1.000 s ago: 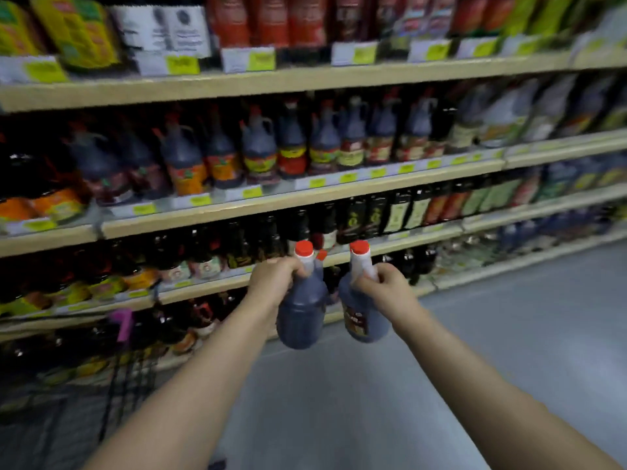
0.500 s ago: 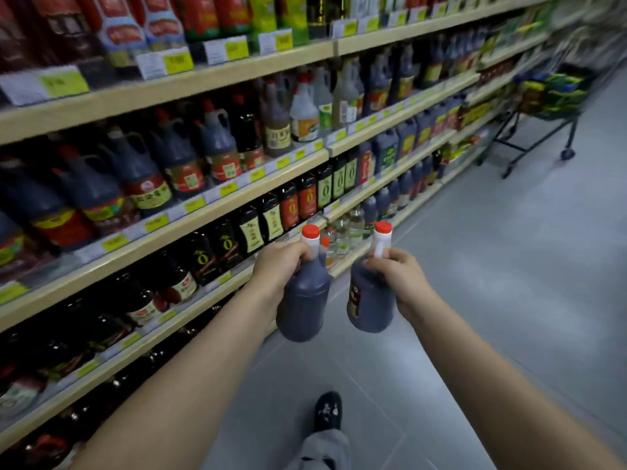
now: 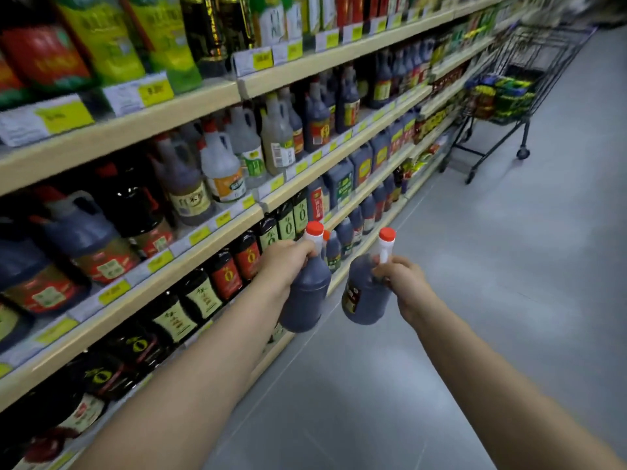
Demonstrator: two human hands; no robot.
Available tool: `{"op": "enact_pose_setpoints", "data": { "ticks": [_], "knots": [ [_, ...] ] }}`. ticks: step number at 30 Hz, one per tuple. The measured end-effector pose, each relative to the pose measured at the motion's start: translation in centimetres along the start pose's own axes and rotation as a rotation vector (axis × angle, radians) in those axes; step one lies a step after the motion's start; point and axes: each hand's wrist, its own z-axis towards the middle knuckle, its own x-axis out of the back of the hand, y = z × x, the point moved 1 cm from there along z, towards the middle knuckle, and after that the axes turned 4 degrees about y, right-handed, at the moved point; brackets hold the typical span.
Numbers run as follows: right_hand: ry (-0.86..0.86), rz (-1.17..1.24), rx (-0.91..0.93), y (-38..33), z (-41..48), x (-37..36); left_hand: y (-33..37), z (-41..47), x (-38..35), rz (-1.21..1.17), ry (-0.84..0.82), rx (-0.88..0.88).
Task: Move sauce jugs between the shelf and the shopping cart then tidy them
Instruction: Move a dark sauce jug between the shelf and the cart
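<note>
I carry two dark sauce jugs with red caps in front of me, above the aisle floor. My left hand (image 3: 287, 261) grips the handle of the left jug (image 3: 307, 300), which hangs upright. My right hand (image 3: 402, 281) grips the neck of the right jug (image 3: 363, 296), tilted with its label facing left. The jugs hang close together without touching. The shelf (image 3: 190, 266) of sauce bottles runs along my left side. A shopping cart (image 3: 519, 79) with green and blue packs stands far down the aisle at the upper right.
Shelves on the left hold many dark and pale jugs, bottles and yellow price tags. Grey tiled floor (image 3: 492, 266) stretches ahead and to the right between me and the cart.
The view has swung right along the aisle; the far cart is now larger in view. Both hands still hold their jugs, now a bit farther apart, the right one more tilted.
</note>
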Motion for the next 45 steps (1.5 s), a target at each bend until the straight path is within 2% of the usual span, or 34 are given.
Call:
{"op": "enact_pose_setpoints", "data": {
  "ticks": [7,12,18,26,30,35,39,45],
  "knots": [
    [-0.048,-0.077,0.022,-4.2,12.8,4.7,5.0,8.3,-10.2,-0.038,0.036,-0.014],
    [-0.147,-0.138,0.045,-8.1,21.3,8.7,8.8,13.3,-17.7,-0.084,0.080,0.028],
    [-0.260,-0.080,-0.001,-12.6,29.9,11.1,13.4,18.7,-23.6,-0.080,0.148,0.034],
    [-0.248,0.000,-0.021,-16.3,43.1,11.2,17.9,28.3,-29.7,-0.079,0.174,0.055],
    [-0.269,-0.113,0.077,-18.5,49.0,10.5,20.0,32.7,-32.4,-0.111,0.192,0.073],
    [-0.261,-0.131,0.247,-22.0,55.7,10.5,23.7,37.5,-35.7,-0.059,0.250,0.052],
    [-0.303,-0.168,0.404,-25.3,60.7,11.0,25.9,40.6,-38.4,-0.083,0.353,0.084],
    [-0.481,-0.095,0.568,-29.7,67.6,11.5,27.0,42.8,-41.9,-0.175,0.574,0.128]
  ]
}}
